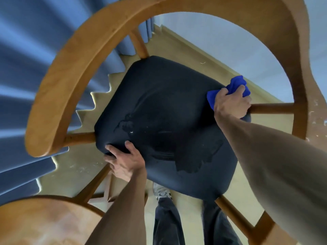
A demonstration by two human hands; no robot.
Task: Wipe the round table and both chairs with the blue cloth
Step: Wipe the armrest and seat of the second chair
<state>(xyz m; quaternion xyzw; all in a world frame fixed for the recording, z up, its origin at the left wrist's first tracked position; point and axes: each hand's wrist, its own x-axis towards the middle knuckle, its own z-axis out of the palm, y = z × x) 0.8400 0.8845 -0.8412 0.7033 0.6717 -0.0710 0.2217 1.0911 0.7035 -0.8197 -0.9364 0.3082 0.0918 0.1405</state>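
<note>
A wooden chair with a curved backrest (85,55) and a dark padded seat (164,110) fills the view from above. My right hand (232,104) is shut on the bunched blue cloth (237,84) at the seat's right edge, where a wooden strut (272,107) meets it. My left hand (125,160) grips the seat's near left corner, fingers curled over the edge. Damp streaks show on the seat near the front. The round wooden table (44,225) shows at the bottom left corner.
Blue pleated curtains (26,76) hang close behind the chair on the left. A pale wall (221,43) and skirting run to the right. The floor is beige. My legs in dark trousers (169,221) and one shoe stand under the seat's front edge.
</note>
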